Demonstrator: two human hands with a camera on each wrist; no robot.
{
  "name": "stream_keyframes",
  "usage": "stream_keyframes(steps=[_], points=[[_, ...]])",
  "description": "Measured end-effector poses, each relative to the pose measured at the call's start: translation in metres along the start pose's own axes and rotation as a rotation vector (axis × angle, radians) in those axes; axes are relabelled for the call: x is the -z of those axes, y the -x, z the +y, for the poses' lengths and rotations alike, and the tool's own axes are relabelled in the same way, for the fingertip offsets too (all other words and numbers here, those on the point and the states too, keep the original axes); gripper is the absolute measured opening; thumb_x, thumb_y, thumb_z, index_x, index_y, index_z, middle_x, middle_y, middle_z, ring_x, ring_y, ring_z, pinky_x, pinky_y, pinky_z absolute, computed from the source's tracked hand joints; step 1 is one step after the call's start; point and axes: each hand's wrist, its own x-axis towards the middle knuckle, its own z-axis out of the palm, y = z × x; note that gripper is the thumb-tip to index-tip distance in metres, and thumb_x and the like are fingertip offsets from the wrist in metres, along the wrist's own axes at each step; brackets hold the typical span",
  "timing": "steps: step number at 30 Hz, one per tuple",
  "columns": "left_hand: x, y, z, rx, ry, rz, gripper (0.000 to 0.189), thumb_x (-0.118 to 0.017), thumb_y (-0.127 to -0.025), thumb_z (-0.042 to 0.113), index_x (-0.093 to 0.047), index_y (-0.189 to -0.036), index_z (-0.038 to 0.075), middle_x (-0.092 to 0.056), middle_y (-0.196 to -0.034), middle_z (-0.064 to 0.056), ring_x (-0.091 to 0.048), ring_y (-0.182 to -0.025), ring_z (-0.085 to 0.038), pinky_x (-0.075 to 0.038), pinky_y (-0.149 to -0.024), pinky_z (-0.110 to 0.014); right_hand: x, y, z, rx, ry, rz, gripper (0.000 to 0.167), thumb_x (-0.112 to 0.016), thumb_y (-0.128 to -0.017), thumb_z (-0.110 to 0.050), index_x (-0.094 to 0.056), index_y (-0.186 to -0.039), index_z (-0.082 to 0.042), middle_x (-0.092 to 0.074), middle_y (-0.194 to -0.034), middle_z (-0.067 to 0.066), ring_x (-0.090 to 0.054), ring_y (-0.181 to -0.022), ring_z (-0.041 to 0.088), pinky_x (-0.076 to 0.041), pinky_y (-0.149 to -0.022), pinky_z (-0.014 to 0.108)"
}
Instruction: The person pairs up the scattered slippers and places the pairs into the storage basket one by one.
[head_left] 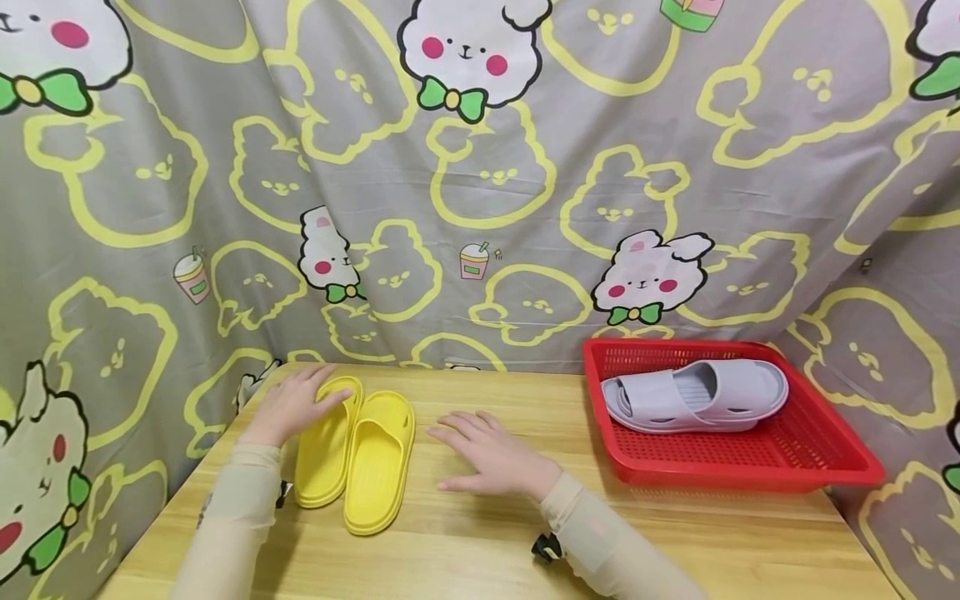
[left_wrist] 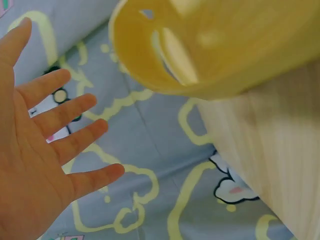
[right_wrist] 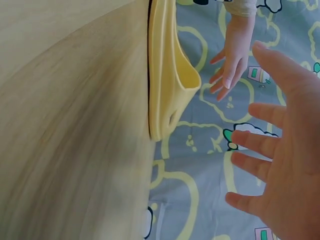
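1. On the wooden table [head_left: 465, 542], the head view shows two yellow slippers [head_left: 378, 479] side by side, toes towards the one patterned curtain [head_left: 517, 187]. Two hands flank them: the left hand [head_left: 291, 406] reaches over the outer slipper's toe end, and the right hand [head_left: 495, 458] is a little way off on the other side, fingers apart. One red basket [head_left: 738, 477] sits well to the right of the pair; grey slippers [head_left: 660, 402] lie in it, showing two straps, seemingly two overlapped.

2. From the left wrist, one hand appears with all five fingers spread, holding nothing, apart from the one yellow slipper in sight.

3. From the right wrist, two hands appear: the right spread and holding nothing, the left beyond the one visible yellow slipper, its fingers extended. Neither grips anything.
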Motion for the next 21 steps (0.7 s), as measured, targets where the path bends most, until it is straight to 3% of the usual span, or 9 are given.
stream_keyframes(steps=[15, 21], points=[[-0.016, -0.008, -0.021, 0.011, -0.034, -0.075, 0.069, -0.044, -0.097, 0.058, -0.042, -0.147, 0.010, -0.046, -0.146, -0.024, -0.043, -0.130, -0.052, -0.037, -0.096, -0.071, -0.013, -0.034, -0.001, -0.006, -0.030, -0.050, 0.076, -0.047, -0.093, -0.064, -0.027, -0.154, -0.023, -0.036, -0.156, 0.005, -0.032, -0.146, 0.026, -0.027, -0.118, 0.051], [-0.016, -0.014, -0.025, 0.013, -0.039, -0.091, 0.069, -0.044, -0.097, 0.058, -0.044, -0.146, 0.009, -0.047, -0.145, -0.026, -0.044, -0.128, -0.053, -0.038, -0.095, -0.071, -0.021, -0.046, 0.000, -0.024, -0.040, -0.062, 0.073, -0.048, -0.094, -0.062, -0.030, -0.153, -0.022, -0.038, -0.155, 0.006, -0.033, -0.146, 0.026, -0.028, -0.118, 0.051]])
